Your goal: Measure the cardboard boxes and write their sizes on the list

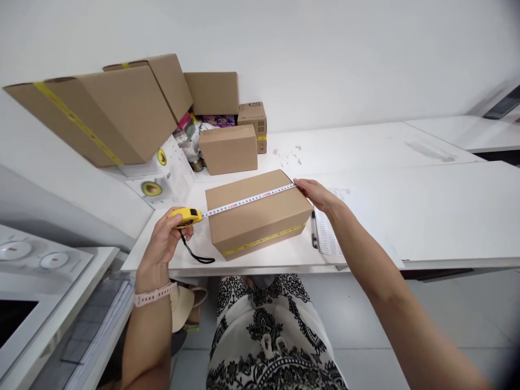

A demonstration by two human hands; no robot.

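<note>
A closed cardboard box (pixel 244 222) with yellow tape along its near side lies near the table's front edge. My left hand (pixel 162 238) is wrapped round a yellow tape measure (pixel 187 217) just off the box's left end; a black wrist strap (pixel 195 254) dangles from it onto the table. The white measuring blade (pixel 247 200) is pulled out across the box top, lengthwise. At the box's right edge, my right hand (pixel 314 192) pinches the blade's far end, which the fingers partly hide.
Printed sheets (pixel 329 230) and a black pen (pixel 314 230) lie right of the box. Behind stand a smaller carton (pixel 229 151) and an open box (pixel 215 92) with mixed goods. Large cartons (pixel 122 108) rest on white avocado-print boxes (pixel 162 179) at left. A white appliance (pixel 36 271) stands lower left.
</note>
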